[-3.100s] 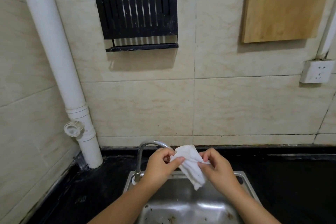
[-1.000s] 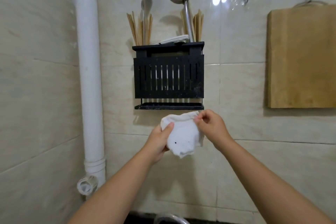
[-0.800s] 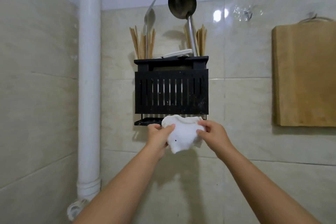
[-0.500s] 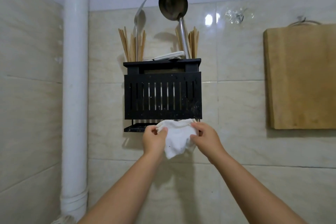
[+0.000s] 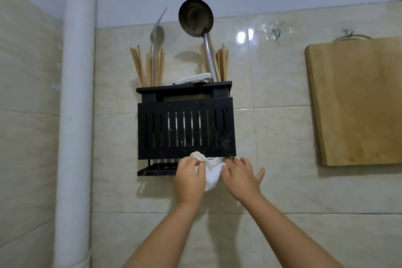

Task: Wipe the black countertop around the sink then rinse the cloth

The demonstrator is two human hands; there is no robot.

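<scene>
My left hand (image 5: 189, 177) grips the white cloth (image 5: 210, 172) at its left edge. The cloth hangs between both hands, against the lower tray of the black wall rack (image 5: 186, 128). My right hand (image 5: 240, 177) touches its right edge, fingers spread.

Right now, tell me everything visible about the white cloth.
The white cloth looks like soft, thin fabric, bunched and crumpled rather than spread flat. It sits at the bottom edge of the black wall rack, its top tucked up against the gap above the rack's lower shelf, with a rounded lobe hanging down between the hands. The left hand grips its left side; the right hand has its fingers spread, fingertips at the cloth's right edge. Most of it is hidden behind the hands.
</scene>
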